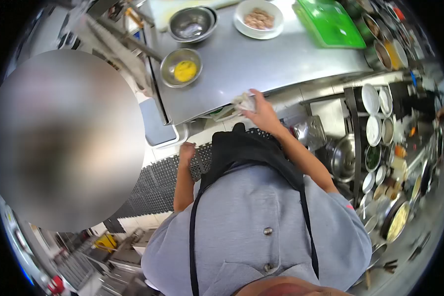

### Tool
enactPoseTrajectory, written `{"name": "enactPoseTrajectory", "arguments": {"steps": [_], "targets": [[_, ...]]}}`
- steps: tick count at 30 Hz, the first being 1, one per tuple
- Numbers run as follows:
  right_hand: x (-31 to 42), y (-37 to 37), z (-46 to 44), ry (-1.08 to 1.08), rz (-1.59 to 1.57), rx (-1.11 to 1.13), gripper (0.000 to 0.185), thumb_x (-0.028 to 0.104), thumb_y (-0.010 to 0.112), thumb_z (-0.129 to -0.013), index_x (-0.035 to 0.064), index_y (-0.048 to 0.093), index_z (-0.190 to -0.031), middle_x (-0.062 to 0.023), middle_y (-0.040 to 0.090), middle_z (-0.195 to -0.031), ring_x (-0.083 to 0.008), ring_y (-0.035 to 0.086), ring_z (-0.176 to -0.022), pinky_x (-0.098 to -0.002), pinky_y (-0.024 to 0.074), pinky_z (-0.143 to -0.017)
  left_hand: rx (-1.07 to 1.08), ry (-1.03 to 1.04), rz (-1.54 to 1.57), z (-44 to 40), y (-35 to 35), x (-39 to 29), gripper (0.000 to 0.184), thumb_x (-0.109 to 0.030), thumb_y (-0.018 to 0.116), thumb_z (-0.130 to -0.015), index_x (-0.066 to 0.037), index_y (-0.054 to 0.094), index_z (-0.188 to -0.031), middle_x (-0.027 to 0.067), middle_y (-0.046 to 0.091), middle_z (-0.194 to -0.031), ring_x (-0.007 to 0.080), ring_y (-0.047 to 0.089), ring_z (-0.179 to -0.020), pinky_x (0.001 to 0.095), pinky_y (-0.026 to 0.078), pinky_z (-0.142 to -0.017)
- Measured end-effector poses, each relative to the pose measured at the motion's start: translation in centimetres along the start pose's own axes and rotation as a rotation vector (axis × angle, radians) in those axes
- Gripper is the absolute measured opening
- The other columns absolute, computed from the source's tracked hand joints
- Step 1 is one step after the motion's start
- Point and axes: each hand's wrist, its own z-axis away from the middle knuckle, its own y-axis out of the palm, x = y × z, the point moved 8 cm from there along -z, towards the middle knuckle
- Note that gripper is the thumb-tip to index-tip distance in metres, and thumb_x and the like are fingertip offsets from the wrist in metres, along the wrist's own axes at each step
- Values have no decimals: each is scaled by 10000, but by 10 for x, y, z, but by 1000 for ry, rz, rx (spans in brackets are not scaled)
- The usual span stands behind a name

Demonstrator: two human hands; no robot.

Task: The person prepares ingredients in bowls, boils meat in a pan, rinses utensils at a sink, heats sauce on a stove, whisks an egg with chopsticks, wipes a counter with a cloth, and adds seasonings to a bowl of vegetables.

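Note:
My right hand (261, 111) grips a crumpled white cloth (243, 102) at the front edge of the steel table (241, 66). Below the table's left front corner hangs my left hand (187, 152), its fingers curled, with nothing visible in them. A metal bowl (166, 74) with yellow egg (185, 71) in it stands near the table's left edge. Behind it are stacked empty-looking metal bowls (192, 24). Farther right, a white bowl (259, 18) holds pale chopped pieces.
A green tray (330, 24) lies at the table's back right, beside several metal containers (378, 54). Shelves with white bowls (370, 99) stand on the right. A blurred round area covers the left side. Black perforated matting (155, 182) lies on the floor.

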Motion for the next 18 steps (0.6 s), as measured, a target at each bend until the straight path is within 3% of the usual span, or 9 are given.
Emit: {"name": "enactPoseTrajectory", "arguments": {"steps": [3,5,7,8,9,12,15,17,18], "targets": [[12,-21,-18,11,87,-9,684,229,737,-763,2,408,-1319,-304,603,-1122,-465,611,-1001,-468,487,-869,-170,-24,99,29,-51,-44,151,-147,587,-863,-9,619,-810,65,620,-654,150,556,-476,304,429,-414],[29,-29,-34,-37,144,13,674,224,740,-757,9,415,-1308,-301,604,-1123,-464,606,-1004,-470,489,-861,-307,102,-218,51,-87,-96,160,-158,589,-860,-1,612,-879,73,625,-681,144,577,-532,285,444,-472],[42,-17,-42,-106,272,152,671,246,736,-749,16,424,-1297,-292,605,-1118,-447,601,-1021,-472,489,-861,-473,338,-285,61,-111,-151,168,-168,588,-879,-2,609,-896,78,635,-721,135,600,-628,264,458,-553],[47,-7,-43,-110,277,172,671,246,736,-749,16,424,-1297,-292,605,-1118,-447,601,-1021,-472,489,-861,-439,361,-81,65,-116,-178,182,-188,611,-866,-8,620,-897,91,648,-742,175,617,-675,300,476,-617],[54,16,-45,-116,330,292,674,254,731,-746,27,426,-1304,-281,611,-1111,-438,600,-1027,-471,487,-872,-406,388,123,66,-118,-207,198,-208,634,-853,-15,632,-898,104,661,-763,215,634,-723,335,494,-681],[80,95,-46,-202,417,557,702,280,723,-739,61,423,-1334,-258,596,-1169,-413,586,-1082,-457,480,-920,-605,576,107,56,-144,-269,258,-211,674,-844,7,629,-974,109,657,-837,231,633,-796,345,494,-750],[103,172,-60,-408,416,606,691,271,710,-760,77,415,-1353,-243,560,-1213,-397,578,-1096,-465,486,-910,-644,637,190,57,-161,-321,359,-211,707,-818,16,605,-1078,137,657,-928,252,631,-842,354,493,-783],[123,211,-71,-606,427,609,688,172,688,-785,76,378,-1392,-211,516,-1252,-440,585,-1018,-473,489,-888,-689,653,219,44,-170,-341,430,-213,723,-804,19,586,-1139,150,653,-969,266,629,-861,359,492,-798],[120,229,-85,-621,424,600,688,172,688,-785,76,378,-1392,-211,516,-1252,-440,585,-1018,-473,489,-888,-948,857,45,48,-181,-359,482,-217,734,-796,9,564,-1186,149,646,-986,276,628,-851,364,494,-803]]}}
